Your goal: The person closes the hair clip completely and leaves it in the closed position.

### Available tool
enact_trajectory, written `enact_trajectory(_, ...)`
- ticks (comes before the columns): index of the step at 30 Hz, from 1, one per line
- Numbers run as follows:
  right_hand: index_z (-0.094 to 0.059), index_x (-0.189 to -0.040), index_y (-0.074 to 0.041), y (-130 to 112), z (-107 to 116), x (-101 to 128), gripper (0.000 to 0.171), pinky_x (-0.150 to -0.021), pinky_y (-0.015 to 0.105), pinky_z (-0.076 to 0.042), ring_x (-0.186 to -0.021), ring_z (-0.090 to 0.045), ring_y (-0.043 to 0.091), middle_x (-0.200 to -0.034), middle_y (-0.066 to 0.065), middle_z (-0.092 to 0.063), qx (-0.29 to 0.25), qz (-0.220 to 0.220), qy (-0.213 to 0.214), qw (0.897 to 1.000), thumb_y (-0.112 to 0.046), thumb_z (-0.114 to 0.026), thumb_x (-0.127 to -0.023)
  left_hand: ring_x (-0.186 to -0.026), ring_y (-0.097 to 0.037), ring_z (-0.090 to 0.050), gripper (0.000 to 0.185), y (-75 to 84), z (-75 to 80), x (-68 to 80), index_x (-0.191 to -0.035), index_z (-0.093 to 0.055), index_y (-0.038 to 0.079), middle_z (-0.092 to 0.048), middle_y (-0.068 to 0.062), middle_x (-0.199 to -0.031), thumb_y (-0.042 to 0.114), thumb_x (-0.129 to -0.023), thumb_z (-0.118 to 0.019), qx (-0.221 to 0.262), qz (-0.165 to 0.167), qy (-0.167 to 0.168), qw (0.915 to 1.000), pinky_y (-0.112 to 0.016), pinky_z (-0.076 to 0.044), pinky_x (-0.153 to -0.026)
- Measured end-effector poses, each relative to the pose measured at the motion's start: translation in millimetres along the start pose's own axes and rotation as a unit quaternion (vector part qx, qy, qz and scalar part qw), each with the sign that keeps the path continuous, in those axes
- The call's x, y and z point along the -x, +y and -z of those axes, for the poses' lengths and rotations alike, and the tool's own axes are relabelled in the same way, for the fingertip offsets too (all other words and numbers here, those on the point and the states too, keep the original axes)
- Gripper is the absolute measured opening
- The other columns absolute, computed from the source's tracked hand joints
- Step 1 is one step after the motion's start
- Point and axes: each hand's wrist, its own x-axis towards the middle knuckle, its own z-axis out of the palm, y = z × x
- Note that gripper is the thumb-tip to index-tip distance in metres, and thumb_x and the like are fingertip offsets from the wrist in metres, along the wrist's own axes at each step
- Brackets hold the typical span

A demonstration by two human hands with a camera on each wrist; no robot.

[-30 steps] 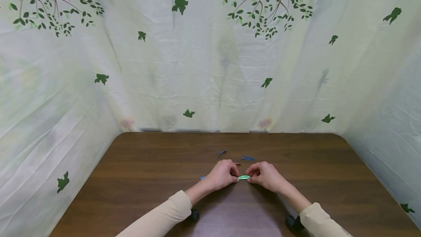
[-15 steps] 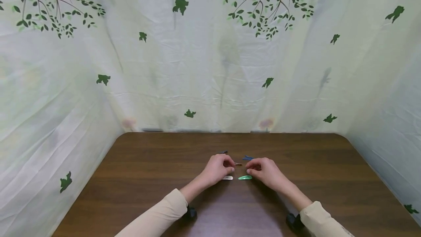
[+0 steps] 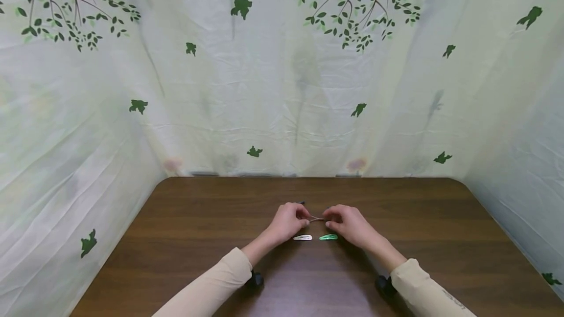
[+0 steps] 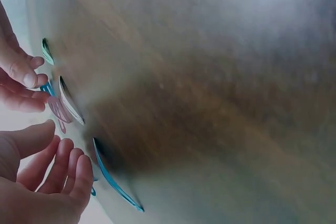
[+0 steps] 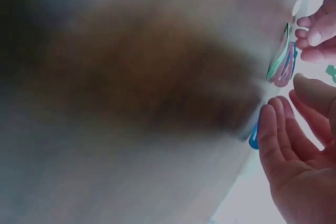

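Note:
A pinkish hair clip (image 3: 317,219) lies on the table between my two hands. My left hand (image 3: 288,222) is just left of it, fingers relaxed, thumb and fingertips apart in the left wrist view. Just beyond the clip's other end is my right hand (image 3: 348,224), its fingers loosely bent with nothing between them in the right wrist view. Nearer to me lie a white snap clip (image 3: 303,237) and a green snap clip (image 3: 328,237), side by side. A blue snap clip (image 4: 116,186) rests beside the left fingers. Another blue clip (image 5: 254,138) is partly hidden behind the right fingers.
The brown wooden table (image 3: 211,214) ends at a pale curtain (image 3: 273,87) printed with leaves and birds. A dark clip (image 3: 301,203) shows just past the left hand. Dark straps with cameras (image 3: 255,280) sit at the wrists.
Both hands have left the green and white clips, which stay on the table, and moved farther forward to the ends of the pinkish clip.

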Motion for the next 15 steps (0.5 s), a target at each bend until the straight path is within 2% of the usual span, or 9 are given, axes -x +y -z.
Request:
enact_trajectory(6, -0.073, -0.103, -0.006, 2, -1, -11, 0.017, -0.071, 0.031, -0.051, -0.078, -0.061, 0.010, -0.093, 0.000, -0.070, -0.004, 0.027, -0.014, 1.000, -0.005, -0.074, -0.086, -0.065, -0.008, -0.057, 0.010, -2.1, 3.1, -2.7, -0.087, -0.072, 0.001, -0.064, 0.003, -0.070, -0.003, -0.078, -0.076, -0.016, 0.025, -0.004, 0.9995, -0.025, -0.048, -0.064)
enact_trajectory(11, -0.074, -0.100, -0.007, 2, -5, -20, 0.015, -0.068, 0.027, -0.050, -0.073, -0.061, 0.008, -0.086, -0.003, -0.069, -0.020, 0.003, -0.030, 0.999, -0.004, -0.075, -0.085, -0.066, -0.008, -0.057, 0.010, -3.3, 7.0, -3.8, -0.087, -0.073, 0.001, -0.064, 0.002, -0.071, -0.004, -0.078, -0.076, -0.016, 0.027, -0.020, 0.9993, -0.024, -0.048, -0.065)
enact_trajectory(15, -0.075, -0.097, -0.007, 3, -7, -23, 0.014, -0.066, 0.026, -0.049, -0.072, -0.061, 0.009, -0.083, -0.004, -0.067, -0.018, 0.000, -0.025, 1.000, -0.003, -0.076, -0.083, -0.067, -0.006, -0.057, 0.010, -7.2, 9.7, -4.6, -0.088, -0.073, 0.001, -0.065, 0.002, -0.072, -0.004, -0.079, -0.076, 0.001, 0.025, -0.031, 0.9992, -0.023, -0.049, -0.065)
